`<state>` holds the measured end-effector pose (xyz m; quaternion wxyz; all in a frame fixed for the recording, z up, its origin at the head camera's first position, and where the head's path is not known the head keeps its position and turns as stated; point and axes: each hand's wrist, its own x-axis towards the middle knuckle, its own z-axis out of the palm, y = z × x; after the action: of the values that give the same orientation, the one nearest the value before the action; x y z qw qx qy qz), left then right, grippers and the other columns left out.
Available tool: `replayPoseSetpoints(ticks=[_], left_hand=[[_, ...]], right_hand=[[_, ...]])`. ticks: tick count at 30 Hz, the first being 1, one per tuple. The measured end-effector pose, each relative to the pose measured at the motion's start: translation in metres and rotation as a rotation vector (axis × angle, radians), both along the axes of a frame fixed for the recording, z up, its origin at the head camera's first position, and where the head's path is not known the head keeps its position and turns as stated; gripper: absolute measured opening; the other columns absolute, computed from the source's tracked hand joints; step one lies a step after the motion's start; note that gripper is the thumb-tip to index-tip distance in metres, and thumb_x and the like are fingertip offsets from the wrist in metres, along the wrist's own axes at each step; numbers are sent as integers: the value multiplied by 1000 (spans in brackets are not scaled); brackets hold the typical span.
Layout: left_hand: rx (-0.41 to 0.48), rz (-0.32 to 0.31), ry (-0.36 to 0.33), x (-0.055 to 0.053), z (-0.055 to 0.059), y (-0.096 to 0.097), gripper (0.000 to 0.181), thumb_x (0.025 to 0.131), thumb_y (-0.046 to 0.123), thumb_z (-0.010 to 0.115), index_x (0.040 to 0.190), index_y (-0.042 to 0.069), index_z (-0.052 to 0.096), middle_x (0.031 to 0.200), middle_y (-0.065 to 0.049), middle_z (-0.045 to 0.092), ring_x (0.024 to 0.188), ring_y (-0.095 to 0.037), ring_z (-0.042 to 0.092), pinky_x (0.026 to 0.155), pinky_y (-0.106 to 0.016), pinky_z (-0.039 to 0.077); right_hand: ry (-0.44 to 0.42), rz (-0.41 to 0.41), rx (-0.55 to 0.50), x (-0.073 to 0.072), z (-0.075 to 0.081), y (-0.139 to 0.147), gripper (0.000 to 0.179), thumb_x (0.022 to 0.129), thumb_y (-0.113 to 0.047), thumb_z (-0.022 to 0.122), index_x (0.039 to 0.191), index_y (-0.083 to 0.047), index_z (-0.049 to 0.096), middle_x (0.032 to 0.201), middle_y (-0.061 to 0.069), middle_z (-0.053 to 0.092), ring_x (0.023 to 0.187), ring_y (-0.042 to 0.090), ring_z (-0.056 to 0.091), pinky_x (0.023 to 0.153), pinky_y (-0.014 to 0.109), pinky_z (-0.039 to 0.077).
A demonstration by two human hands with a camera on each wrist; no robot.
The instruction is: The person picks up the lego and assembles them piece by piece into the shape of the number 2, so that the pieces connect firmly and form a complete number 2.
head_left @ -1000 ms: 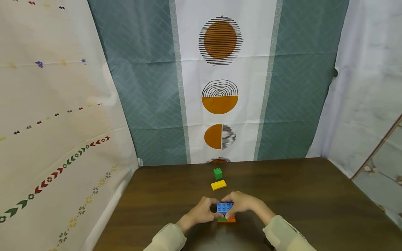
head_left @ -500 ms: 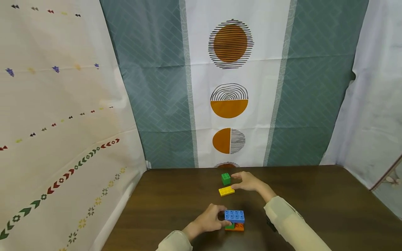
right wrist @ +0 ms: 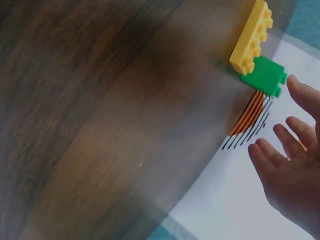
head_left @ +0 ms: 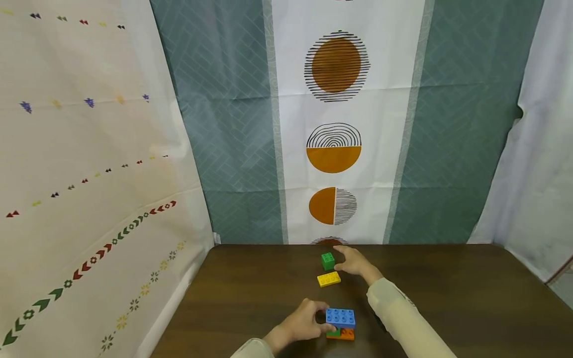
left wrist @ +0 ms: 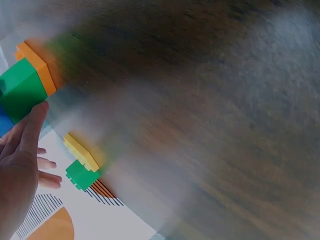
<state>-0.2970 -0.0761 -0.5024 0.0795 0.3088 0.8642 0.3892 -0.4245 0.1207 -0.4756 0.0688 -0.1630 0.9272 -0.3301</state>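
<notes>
In the head view my left hand grips a small stack of toy building blocks near the table's front. A blue block tops it, above a green block and a thin orange block. The thumb is at the near side and the fingers reach behind. Farther back, my right hand hovers just right of a small green block, fingers spread and holding nothing. In the right wrist view a gap shows between that hand and the green block. A flat yellow block lies in front of it.
The dark wooden table carries all the blocks. At its back edge hangs a green and white patterned cloth. Pale cloths hang on the left and right.
My right hand has let go of the stack and moved forward, past the yellow block, to the small green block. The left hand still grips the stack. The head view has shifted slightly.
</notes>
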Motion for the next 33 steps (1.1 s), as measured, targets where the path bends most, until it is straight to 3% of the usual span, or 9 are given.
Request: replayPoseSetpoints(ticks=[5,13,17,20,26,33], left_hand=[[14,-18,8,4,-2,-1,33,84,17,76,107,-5,69,85,-6,73,68,8,50,64,-11,47],[25,-43,33,5,-5,3,30,85,18,76,104,-4,70,83,-5,73,67,9,50,64,-9,47],[14,-46,36,4,-3,5,32,85,19,76,107,-5,69,86,-5,74,70,9,53,66,-9,47],[22,-51,23,3,-3,6,34,85,19,75,108,-6,69,87,-6,74,70,10,52,66,-9,47],[28,-32,18,1,-4,4,32,85,19,76,106,-5,70,85,-5,73,68,9,49,65,-10,46],[4,-5,14,-2,-2,-1,35,84,20,76,108,-5,69,88,-6,74,70,6,53,67,-11,48]], right_hand=[[-36,4,65,-1,-12,-5,69,87,-7,70,148,-2,38,150,26,41,137,46,39,110,60,33],[-57,94,119,2,-10,-11,68,92,-3,63,151,-1,30,157,23,30,138,45,38,112,58,32],[-33,52,154,-2,-11,-13,59,91,-6,65,145,-3,42,143,22,50,118,37,56,102,55,44],[8,7,185,-5,-14,-13,49,89,-8,68,136,-6,54,125,19,63,101,29,60,93,51,50],[109,-4,201,-10,-18,-15,33,86,-11,72,119,-7,65,112,14,68,93,24,60,89,48,52],[148,18,179,-5,-17,-19,36,85,-18,75,117,-4,66,110,11,69,92,22,61,90,46,53]])
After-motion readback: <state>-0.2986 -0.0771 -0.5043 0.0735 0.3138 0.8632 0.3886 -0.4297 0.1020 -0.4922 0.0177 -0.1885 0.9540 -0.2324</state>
